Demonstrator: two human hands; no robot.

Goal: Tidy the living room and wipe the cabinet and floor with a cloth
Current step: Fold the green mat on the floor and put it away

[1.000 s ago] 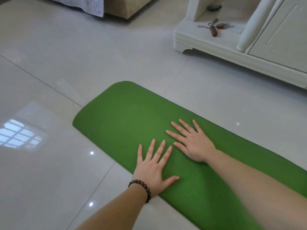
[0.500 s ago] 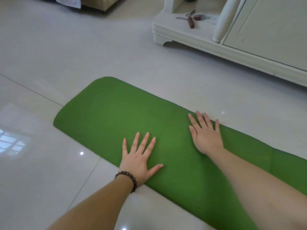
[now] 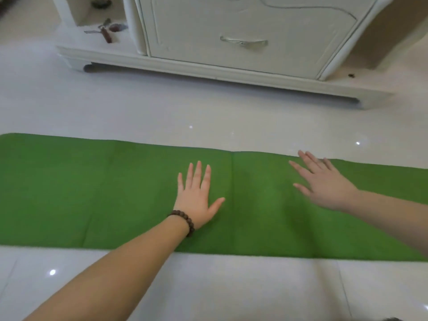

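On the glossy pale tiled floor (image 3: 208,286), one long green felt-like cloth (image 3: 92,193) lies flat, its far edge parallel to the white wooden cabinet (image 3: 243,31), a bare strip of tile between them. Two hands are over it: the left hand (image 3: 196,195), fingers spread, presses flat mid-cloth; the right hand (image 3: 324,181), fingers straight, reaches the far edge. One dark beaded bracelet (image 3: 184,220) circles the left wrist.

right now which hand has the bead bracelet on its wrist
The left hand, flat on the green cloth near its middle, has the dark bead bracelet. The right hand, nearer the cloth's far edge, has a bare wrist.
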